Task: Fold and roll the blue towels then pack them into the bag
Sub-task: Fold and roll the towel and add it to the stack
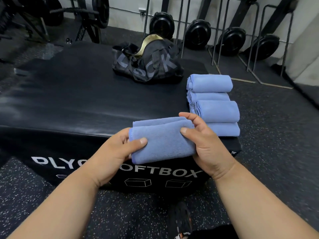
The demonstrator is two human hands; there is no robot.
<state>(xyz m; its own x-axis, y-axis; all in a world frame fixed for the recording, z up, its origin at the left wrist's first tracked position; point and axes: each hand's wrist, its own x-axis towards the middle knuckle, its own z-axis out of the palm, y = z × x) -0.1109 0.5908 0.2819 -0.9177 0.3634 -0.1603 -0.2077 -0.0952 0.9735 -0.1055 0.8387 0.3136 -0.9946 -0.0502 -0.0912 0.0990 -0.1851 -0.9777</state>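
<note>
I hold a folded blue towel (162, 140) at centre frame, my left hand (119, 149) gripping its left end, my right hand (205, 144) pinching its right end. Rolled towels (214, 102) lie just right. The black bag (146, 61) sits above on the box (77, 94).

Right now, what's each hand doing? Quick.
Left hand: closed, gripping the left end of the folded blue towel.
Right hand: closed, gripping the right end of the same towel.
</note>
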